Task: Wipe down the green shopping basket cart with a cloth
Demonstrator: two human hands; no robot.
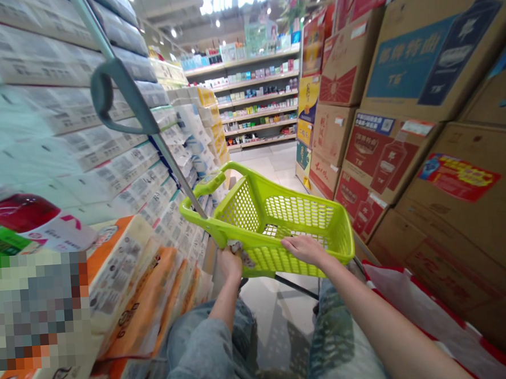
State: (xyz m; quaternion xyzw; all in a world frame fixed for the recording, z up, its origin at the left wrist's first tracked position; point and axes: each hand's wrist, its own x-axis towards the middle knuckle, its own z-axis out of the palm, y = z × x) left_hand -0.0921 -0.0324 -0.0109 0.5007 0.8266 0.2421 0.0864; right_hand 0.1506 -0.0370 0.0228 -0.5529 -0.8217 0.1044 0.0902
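Green shopping cart (280,216): on floor (271,311), between left and right edges, long axis crosswise ahead; near rim under clasping fingers of right hand (306,249), nearer front end; left hand (230,263) at handle end, fingers' closure indeterminable.

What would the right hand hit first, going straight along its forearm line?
Probably the perforated end panel of the green basket, at picture left. The right hand is already on the near rim; depth is unclear from one view.
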